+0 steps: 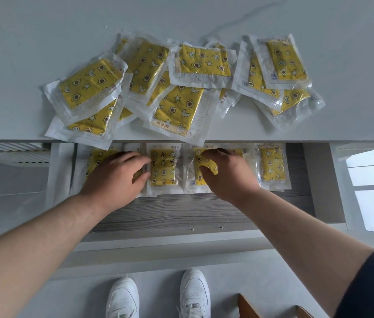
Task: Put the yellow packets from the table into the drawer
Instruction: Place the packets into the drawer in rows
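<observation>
1. Chiefly, the risk sits at the edge of the table (43, 31): of the heap of yellow packets (202, 60) across the upper middle of the frame, a centre packet (176, 115) and a lower-left packet (85, 129) both overhang the open drawer (181, 210). A knock from a rising wrist could probably send either one sliding off, into the row below or onto the floor.
2. Glossy film wrappers look slippery, so a loose pinch might let a packet drop or skew as it is set down.
3. Four packets lie side by side at the back of the drawer, in the middle of the frame. A careless nudge could push one over its neighbour.
4. Right hand (229, 175), centre right: its fingers (215, 153) are curled over the top of the third packet (197, 159) and the thumb presses from below, so it has that packet pinched and slightly bunched.
5. Left hand (115, 175), centre left: it lies nearly flat on the leftmost packet (94, 157), gripping nothing, with its fingertips reaching the edge of the second packet (162, 167).
6. Untouched, the rightmost packet (272, 166) lies just beside the right hand.
</observation>
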The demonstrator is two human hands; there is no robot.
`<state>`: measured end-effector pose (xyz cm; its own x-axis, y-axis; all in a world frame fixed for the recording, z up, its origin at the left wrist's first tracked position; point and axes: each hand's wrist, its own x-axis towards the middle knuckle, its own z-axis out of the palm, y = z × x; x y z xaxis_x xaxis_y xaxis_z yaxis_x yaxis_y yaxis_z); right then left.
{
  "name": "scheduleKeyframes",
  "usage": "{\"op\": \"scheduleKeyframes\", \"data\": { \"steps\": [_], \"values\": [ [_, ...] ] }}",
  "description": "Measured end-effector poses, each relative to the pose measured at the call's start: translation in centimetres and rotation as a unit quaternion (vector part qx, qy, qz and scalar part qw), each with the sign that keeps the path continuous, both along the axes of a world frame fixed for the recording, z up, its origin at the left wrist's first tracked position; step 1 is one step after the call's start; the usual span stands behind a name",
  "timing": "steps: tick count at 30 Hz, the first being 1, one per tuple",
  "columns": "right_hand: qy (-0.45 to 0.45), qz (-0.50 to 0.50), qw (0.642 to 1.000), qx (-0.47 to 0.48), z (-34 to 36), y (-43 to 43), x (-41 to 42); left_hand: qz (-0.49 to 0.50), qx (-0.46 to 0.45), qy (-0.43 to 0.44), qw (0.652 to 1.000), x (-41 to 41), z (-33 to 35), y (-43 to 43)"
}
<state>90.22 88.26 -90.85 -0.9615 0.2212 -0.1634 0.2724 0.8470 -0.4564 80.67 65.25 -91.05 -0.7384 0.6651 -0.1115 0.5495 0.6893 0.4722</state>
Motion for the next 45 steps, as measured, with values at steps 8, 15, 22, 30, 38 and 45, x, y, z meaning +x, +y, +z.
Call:
{"op": "scheduleKeyframes", "data": {
  "steps": [8,15,22,30,38,45],
  "values": [
    [-0.11,-0.051,0.987,-0.102,6.3,-2.1,0.5,0.079,0.004,-0.213,0.974,0.4,6.6,-0.9],
    [-0.11,-0.091,0.98,-0.137,14.2,-4.7,-0.2,0.136,0.064,-0.245,0.958,0.7,13.9,-2.5],
    [-0.114,-0.13,0.972,-0.159,20.6,-6.0,-2.4,0.183,0.085,-0.248,0.948,-2.0,19.2,-4.6],
    [-0.091,-0.185,0.965,-0.16,22.0,-5.5,-5.0,0.193,0.097,-0.225,0.95,-6.0,21.4,-4.9],
    [-0.094,-0.171,0.971,-0.138,19.0,-1.9,-9.1,0.224,0.053,-0.194,0.953,-9.4,18.2,-0.9],
    [-0.115,-0.133,0.973,-0.151,17.2,2.0,-13.2,0.249,-0.12,-0.096,0.956,-12.6,15.2,1.0]
  ]
}}
